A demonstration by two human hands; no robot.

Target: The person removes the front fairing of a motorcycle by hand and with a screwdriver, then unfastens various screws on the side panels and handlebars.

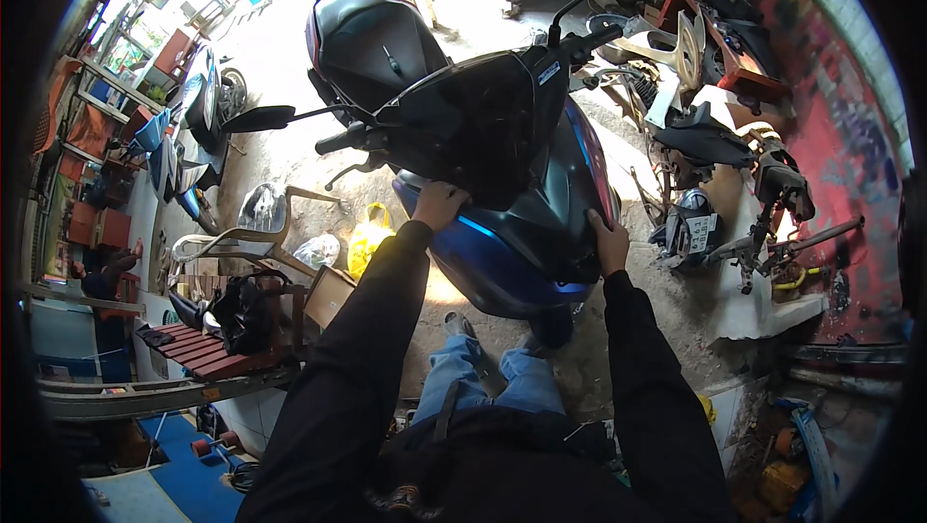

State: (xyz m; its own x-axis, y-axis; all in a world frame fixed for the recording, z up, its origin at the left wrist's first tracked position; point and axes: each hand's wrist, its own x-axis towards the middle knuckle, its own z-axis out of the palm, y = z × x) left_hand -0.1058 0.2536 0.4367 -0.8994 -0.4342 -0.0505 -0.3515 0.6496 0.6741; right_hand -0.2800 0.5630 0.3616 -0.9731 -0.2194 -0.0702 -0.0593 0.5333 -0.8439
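Note:
A dark blue and black scooter (521, 243) stands in front of me with its nose toward me. My left hand (441, 205) is closed on the left edge of the scooter's front panel (526, 209), just below the dark windscreen (463, 132). On the opposite side, my right hand (608, 243) grips the panel's right edge, thumb on top; its other fingers are largely hidden behind the edge. The panel sits against the scooter's body; whether it is loose, I cannot tell. Above my left hand is the left handlebar grip (340, 140) with its brake lever.
To the left are a plastic chair (256, 224), a yellow bag (367, 238), a cardboard box (329, 297) and a red slatted bench (208, 354) bearing a black bag. Motorcycle parts (710, 151) and a stripped frame crowd the right side. Another scooter (203, 108) stands further left.

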